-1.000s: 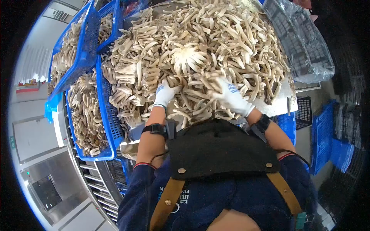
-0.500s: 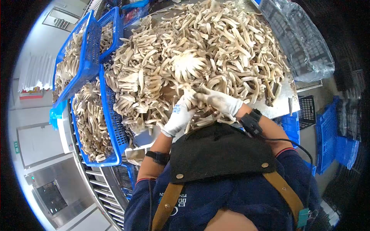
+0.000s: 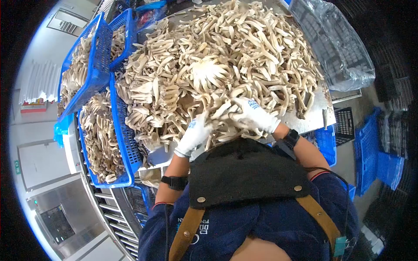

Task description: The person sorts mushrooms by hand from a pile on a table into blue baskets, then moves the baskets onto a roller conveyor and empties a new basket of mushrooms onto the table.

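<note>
A broad heap of long, pale mushrooms covers the work table. My left hand, in a white glove, is at the near side of the heap with its fingers closed on mushrooms. To its right, my right hand, gloved as well, has its fingers curled on the same loose bunch of mushrooms. The bunch and the blur partly hide the fingertips. Just beyond my hands, a fan-shaped mushroom cluster lies on top of the heap.
A blue basket filled with mushrooms stands left of the table, beside a roller conveyor. Another filled blue basket is tilted behind it. At the far right is a plastic-lined crate. Blue crates stand lower right.
My hands have moved apart. The right one has turned, so the blue print on its glove now shows, and loose mushrooms now lie between both hands.
</note>
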A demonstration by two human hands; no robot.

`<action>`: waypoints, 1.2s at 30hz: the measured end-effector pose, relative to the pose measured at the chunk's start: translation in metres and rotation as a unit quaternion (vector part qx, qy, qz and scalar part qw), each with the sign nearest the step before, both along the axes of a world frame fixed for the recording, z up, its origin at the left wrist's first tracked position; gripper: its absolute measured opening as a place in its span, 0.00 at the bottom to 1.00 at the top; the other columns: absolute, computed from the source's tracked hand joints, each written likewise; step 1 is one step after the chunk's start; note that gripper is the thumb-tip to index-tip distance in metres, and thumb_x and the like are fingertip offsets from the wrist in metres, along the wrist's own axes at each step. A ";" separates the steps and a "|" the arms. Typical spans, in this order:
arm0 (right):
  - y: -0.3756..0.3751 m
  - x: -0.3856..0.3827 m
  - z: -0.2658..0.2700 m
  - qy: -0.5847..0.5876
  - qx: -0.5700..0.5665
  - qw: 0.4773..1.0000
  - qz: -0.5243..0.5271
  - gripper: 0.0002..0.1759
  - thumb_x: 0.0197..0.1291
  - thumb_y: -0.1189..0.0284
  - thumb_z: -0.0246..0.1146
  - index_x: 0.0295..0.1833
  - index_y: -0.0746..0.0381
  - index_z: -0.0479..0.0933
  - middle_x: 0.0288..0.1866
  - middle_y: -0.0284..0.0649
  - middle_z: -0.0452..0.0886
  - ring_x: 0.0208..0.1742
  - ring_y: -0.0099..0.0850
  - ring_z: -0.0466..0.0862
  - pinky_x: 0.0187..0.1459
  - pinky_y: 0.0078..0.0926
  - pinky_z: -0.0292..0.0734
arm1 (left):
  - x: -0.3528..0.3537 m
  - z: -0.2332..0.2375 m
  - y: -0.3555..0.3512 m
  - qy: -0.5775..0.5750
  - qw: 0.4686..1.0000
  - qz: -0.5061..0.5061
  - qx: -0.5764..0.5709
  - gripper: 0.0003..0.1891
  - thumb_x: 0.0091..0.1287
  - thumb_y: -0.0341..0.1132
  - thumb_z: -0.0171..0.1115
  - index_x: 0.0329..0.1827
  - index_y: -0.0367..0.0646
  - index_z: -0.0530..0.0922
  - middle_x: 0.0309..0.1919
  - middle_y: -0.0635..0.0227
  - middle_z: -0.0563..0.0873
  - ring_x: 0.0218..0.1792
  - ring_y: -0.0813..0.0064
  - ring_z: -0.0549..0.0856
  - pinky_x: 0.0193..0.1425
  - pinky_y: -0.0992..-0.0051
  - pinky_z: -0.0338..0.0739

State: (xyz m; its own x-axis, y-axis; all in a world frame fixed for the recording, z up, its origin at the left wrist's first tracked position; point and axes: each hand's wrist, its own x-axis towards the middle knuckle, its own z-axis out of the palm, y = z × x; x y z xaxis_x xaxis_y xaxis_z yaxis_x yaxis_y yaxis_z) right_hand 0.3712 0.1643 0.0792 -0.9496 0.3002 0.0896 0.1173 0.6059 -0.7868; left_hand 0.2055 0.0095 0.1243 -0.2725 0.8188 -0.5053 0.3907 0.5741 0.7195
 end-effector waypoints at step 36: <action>0.049 -0.075 0.059 0.118 0.074 0.988 -0.066 0.52 0.45 0.55 0.72 0.74 0.61 0.58 0.78 0.56 0.48 0.76 0.57 0.51 0.75 0.52 0.46 | -0.098 -0.025 0.058 -0.508 0.795 0.018 0.330 0.26 0.70 0.41 0.57 0.69 0.43 0.64 0.59 0.58 0.74 0.54 0.64 0.79 0.54 0.63 0.79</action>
State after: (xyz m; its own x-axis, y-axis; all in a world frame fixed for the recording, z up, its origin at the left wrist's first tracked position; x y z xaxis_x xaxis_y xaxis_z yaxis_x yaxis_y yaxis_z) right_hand 0.2965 0.2130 0.1383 -0.8500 0.3874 0.3568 0.0269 0.7085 -0.7052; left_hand 0.1075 0.0676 0.0997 -0.0270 0.9980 0.0580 -0.5929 -0.0627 0.8028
